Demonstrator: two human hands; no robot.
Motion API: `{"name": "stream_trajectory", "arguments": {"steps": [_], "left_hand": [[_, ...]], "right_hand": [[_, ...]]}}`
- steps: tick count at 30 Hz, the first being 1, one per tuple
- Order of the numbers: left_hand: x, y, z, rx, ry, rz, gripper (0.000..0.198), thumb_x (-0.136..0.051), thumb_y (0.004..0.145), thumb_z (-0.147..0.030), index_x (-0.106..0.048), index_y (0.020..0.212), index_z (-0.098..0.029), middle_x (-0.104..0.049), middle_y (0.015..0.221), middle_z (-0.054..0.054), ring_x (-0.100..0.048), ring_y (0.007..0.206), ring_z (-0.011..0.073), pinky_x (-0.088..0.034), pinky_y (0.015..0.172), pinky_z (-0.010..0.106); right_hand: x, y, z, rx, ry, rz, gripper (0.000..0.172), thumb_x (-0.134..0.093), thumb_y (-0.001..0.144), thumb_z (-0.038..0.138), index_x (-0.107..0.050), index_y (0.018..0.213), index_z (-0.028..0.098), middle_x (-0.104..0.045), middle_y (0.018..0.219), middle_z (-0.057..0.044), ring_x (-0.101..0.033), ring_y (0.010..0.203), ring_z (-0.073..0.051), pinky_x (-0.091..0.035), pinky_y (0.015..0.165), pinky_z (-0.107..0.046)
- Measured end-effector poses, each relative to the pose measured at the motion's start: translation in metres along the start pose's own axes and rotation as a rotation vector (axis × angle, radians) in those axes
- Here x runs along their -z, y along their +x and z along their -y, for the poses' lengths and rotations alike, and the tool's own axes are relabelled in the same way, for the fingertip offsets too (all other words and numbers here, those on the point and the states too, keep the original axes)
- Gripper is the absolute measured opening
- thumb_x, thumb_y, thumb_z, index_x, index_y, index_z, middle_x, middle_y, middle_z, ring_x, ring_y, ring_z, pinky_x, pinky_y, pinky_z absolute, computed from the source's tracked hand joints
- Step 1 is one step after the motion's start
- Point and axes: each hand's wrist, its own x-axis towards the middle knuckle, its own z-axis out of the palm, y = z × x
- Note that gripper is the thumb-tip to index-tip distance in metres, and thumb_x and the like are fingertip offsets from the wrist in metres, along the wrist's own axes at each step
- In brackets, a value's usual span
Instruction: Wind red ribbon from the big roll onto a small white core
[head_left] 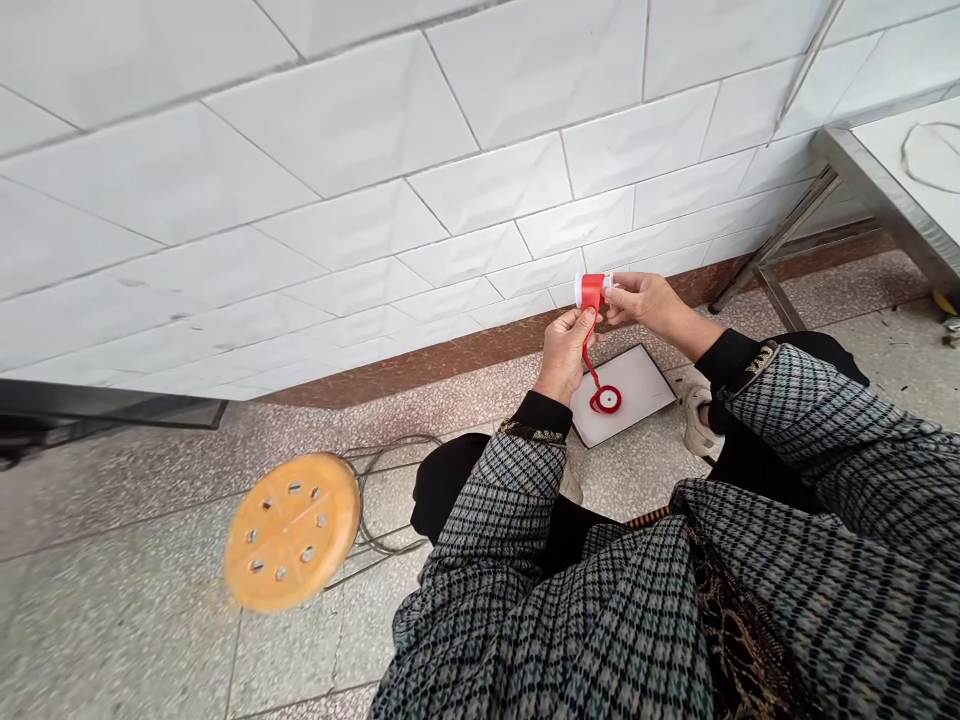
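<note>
In front of my knees I hold up a white spool [578, 291] with red ribbon [592, 287] wound round it. My right hand [646, 302] grips the spool's right end by its white rim. Just below the spool, my left hand [562, 350] pinches the hanging ribbon between thumb and fingers. From there the ribbon runs down, slightly twisted, to a red ribbon roll [615, 401] with a white centre. That roll rests on a white board [637, 385] with a dark edge, on the floor between my feet.
A round orange stool [292, 532] with a wire frame stands to my left. White wall tiles [495, 180] rise in front. At the right is a metal-framed table [870, 190]. A dark object [112, 405] sits at the left edge on the speckled floor [150, 620].
</note>
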Motion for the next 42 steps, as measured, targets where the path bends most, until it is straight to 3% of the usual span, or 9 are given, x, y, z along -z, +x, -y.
{"name": "stream_trajectory", "arguments": {"steps": [4, 9, 18, 22, 27, 33, 35, 38, 42], "left_hand": [[0.001, 0.003, 0.003, -0.004, -0.004, -0.011, 0.038, -0.087, 0.073, -0.047, -0.068, 0.069, -0.015, -0.046, 0.049, -0.008, -0.037, 0.043, 0.0029, -0.050, 0.061, 0.024], [0.002, 0.001, 0.005, 0.055, -0.050, 0.005, 0.040, -0.087, 0.073, -0.048, -0.064, 0.067, -0.016, -0.044, 0.049, -0.009, -0.037, 0.043, 0.0029, -0.052, 0.064, 0.024], [0.002, 0.002, 0.005, 0.002, 0.016, -0.009, 0.034, -0.088, 0.073, -0.040, -0.066, 0.068, -0.016, -0.058, 0.060, -0.004, -0.052, 0.055, 0.0053, -0.051, 0.067, 0.023], [0.003, 0.005, 0.007, -0.035, 0.001, -0.040, 0.029, -0.089, 0.072, -0.036, -0.069, 0.079, -0.016, -0.069, 0.074, 0.000, -0.063, 0.066, 0.0079, -0.052, 0.069, 0.024], [0.003, 0.005, 0.001, -0.037, -0.045, 0.040, 0.053, -0.094, 0.064, -0.040, -0.070, 0.108, -0.022, -0.076, 0.094, 0.004, -0.069, 0.075, 0.0111, -0.053, 0.069, 0.024], [0.005, 0.007, 0.002, -0.030, -0.132, 0.096, 0.049, -0.097, 0.059, -0.040, -0.071, 0.095, -0.019, -0.074, 0.086, 0.001, -0.066, 0.068, 0.0090, -0.055, 0.070, 0.024], [0.006, 0.008, 0.006, -0.039, -0.183, 0.075, 0.045, -0.096, 0.061, -0.041, -0.070, 0.088, -0.018, -0.069, 0.074, -0.002, -0.060, 0.060, 0.0064, -0.051, 0.061, 0.021], [0.006, 0.009, 0.009, -0.023, -0.234, 0.063, 0.039, -0.092, 0.068, -0.045, -0.069, 0.079, -0.016, -0.057, 0.056, -0.006, -0.047, 0.047, 0.0037, -0.045, 0.053, 0.019], [0.003, 0.008, 0.008, 0.033, -0.302, 0.061, 0.034, -0.088, 0.075, -0.042, -0.072, 0.088, -0.016, -0.071, 0.074, 0.000, -0.065, 0.065, 0.0082, -0.056, 0.074, 0.025]], "right_hand": [[-0.004, -0.005, 0.004, -0.123, 0.122, -0.002, 0.015, -0.071, 0.095, 0.019, -0.069, 0.081, 0.013, -0.065, 0.058, 0.000, -0.063, 0.053, -0.009, -0.057, 0.054, -0.018], [-0.004, -0.007, 0.007, -0.130, 0.176, -0.007, 0.030, -0.076, 0.094, 0.033, -0.065, 0.074, 0.014, -0.064, 0.060, -0.001, -0.064, 0.054, -0.009, -0.058, 0.055, -0.018], [-0.002, -0.007, 0.008, -0.163, 0.203, -0.010, 0.028, -0.074, 0.096, 0.031, -0.066, 0.076, 0.014, -0.066, 0.061, -0.002, -0.064, 0.054, -0.010, -0.059, 0.058, -0.021], [-0.001, -0.008, 0.007, -0.246, 0.277, 0.055, 0.029, -0.066, 0.102, 0.026, -0.066, 0.076, 0.012, -0.068, 0.062, -0.006, -0.066, 0.054, -0.011, -0.059, 0.058, -0.019], [0.001, -0.008, 0.004, -0.325, 0.368, 0.145, 0.032, -0.055, 0.106, 0.029, -0.070, 0.083, 0.012, -0.070, 0.064, -0.006, -0.063, 0.051, -0.011, -0.058, 0.053, -0.018], [0.003, -0.009, 0.005, -0.429, 0.320, 0.206, 0.045, -0.052, 0.106, 0.047, -0.070, 0.085, 0.012, -0.071, 0.065, -0.009, -0.059, 0.046, -0.010, -0.054, 0.044, -0.017], [0.003, -0.010, 0.004, -0.368, 0.244, 0.219, 0.044, -0.059, 0.102, 0.051, -0.069, 0.088, 0.012, -0.073, 0.071, -0.011, -0.063, 0.051, -0.012, -0.058, 0.048, -0.019], [0.004, -0.007, -0.006, -0.108, 0.051, 0.214, 0.035, -0.076, 0.092, 0.042, -0.068, 0.110, 0.014, -0.074, 0.088, -0.009, -0.071, 0.066, -0.015, -0.064, 0.063, -0.026], [0.006, 0.002, -0.023, 0.298, -0.340, 0.110, 0.059, -0.082, 0.078, 0.016, -0.062, 0.133, 0.020, -0.072, 0.107, -0.006, -0.073, 0.083, -0.020, -0.065, 0.077, -0.036]]}}
